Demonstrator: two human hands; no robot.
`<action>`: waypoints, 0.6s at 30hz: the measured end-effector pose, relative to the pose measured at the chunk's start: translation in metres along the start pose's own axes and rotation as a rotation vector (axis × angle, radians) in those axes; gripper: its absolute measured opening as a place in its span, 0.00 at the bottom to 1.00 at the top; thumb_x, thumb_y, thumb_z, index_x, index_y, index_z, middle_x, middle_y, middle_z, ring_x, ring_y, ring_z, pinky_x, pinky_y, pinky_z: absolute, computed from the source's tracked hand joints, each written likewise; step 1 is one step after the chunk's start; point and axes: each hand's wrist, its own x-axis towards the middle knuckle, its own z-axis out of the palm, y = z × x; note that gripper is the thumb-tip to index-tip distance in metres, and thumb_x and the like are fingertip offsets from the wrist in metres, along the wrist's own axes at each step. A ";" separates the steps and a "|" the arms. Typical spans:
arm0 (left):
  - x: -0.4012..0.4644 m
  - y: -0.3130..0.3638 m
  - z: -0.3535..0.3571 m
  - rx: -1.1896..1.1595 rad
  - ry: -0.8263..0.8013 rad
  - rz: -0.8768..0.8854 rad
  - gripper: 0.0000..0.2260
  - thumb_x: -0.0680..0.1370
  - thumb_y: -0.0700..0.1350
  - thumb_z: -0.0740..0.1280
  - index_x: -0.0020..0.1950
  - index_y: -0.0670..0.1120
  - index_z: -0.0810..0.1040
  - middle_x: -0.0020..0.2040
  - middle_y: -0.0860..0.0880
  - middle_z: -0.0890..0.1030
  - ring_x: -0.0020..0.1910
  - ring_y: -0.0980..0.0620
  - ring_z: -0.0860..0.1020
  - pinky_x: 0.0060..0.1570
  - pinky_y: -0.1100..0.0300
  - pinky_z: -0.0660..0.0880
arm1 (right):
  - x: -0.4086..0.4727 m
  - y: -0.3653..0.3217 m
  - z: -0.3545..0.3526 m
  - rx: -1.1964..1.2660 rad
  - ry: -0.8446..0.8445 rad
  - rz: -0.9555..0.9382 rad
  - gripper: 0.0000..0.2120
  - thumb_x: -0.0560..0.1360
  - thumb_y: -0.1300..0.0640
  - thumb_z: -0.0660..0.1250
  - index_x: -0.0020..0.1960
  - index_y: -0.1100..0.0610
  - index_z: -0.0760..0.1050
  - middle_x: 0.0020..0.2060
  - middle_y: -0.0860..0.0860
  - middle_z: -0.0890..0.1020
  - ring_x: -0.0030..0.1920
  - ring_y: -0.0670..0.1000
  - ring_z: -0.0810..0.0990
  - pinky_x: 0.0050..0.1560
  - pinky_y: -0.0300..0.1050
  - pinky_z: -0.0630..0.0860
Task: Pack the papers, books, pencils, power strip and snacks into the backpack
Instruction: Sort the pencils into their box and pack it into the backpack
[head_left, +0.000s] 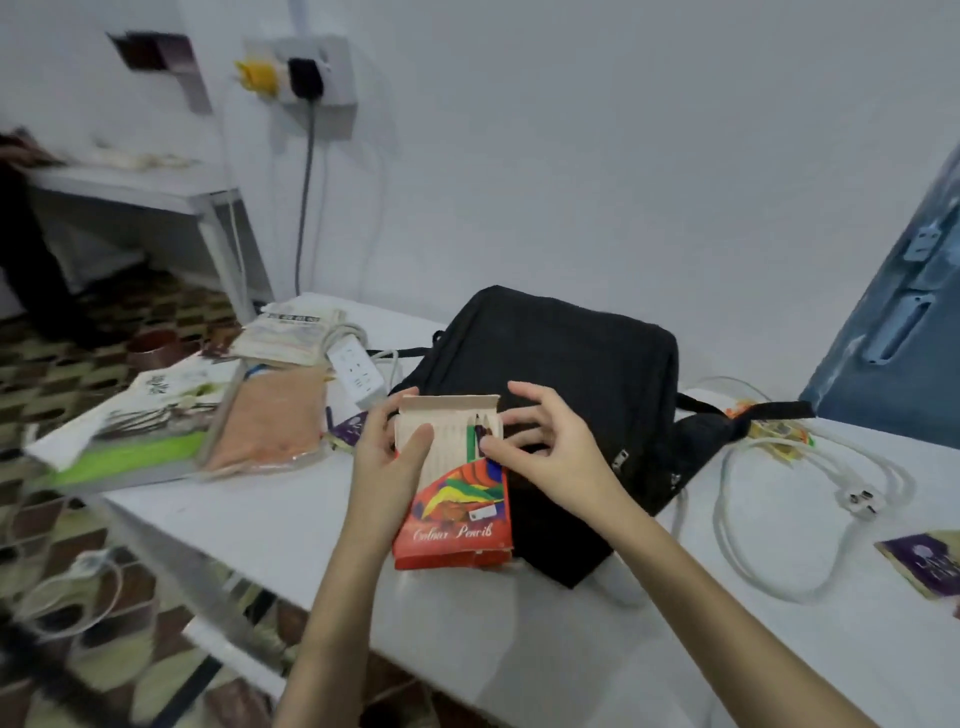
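Holding a red cardboard box of colour pencils (457, 499) upright above the white table (291, 525), the left hand (387, 457) wraps round the box's left edge, thumb pressed across the pale inner sleeve and fingers curled behind it. The box's top flap stands open, and a few pencils, one green and one dark purple, show at its right side. The right hand (545, 441) pinches the dark purple pencil (483, 434) between thumb and forefinger at the mouth of the box, its other fingers spread loosely above. Just behind the box lies a black fabric backpack (561, 374), flat on the table, its zip pulls visible at the right side. To the left sit a white power strip (358, 374) with its coiled cord, a clear bag of pinkish-orange snacks (270, 421), and a stack of books and papers (130, 431) with a green edge hanging over the table's corner. A white cable with a plug (857, 501) loops on the table well to the right of the backpack, near a purple card (930, 564).
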 end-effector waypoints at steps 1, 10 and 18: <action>0.003 0.002 -0.017 0.009 0.053 0.005 0.14 0.78 0.33 0.61 0.60 0.47 0.71 0.48 0.46 0.80 0.38 0.58 0.81 0.33 0.63 0.78 | 0.008 -0.002 0.012 0.013 -0.017 0.004 0.24 0.71 0.55 0.72 0.65 0.51 0.68 0.51 0.48 0.80 0.47 0.48 0.81 0.44 0.38 0.78; 0.030 0.001 -0.188 0.105 0.448 -0.082 0.11 0.79 0.38 0.62 0.61 0.46 0.71 0.48 0.43 0.80 0.39 0.48 0.80 0.33 0.56 0.78 | 0.091 0.000 0.147 -0.112 -0.204 0.124 0.07 0.75 0.65 0.64 0.46 0.57 0.79 0.33 0.48 0.80 0.29 0.44 0.77 0.38 0.44 0.78; 0.062 -0.006 -0.248 0.135 0.453 -0.119 0.07 0.79 0.42 0.62 0.56 0.50 0.69 0.48 0.53 0.76 0.41 0.47 0.79 0.32 0.56 0.74 | 0.171 0.015 0.220 -0.651 -0.045 0.091 0.11 0.76 0.60 0.59 0.52 0.59 0.79 0.53 0.57 0.81 0.55 0.59 0.78 0.54 0.50 0.76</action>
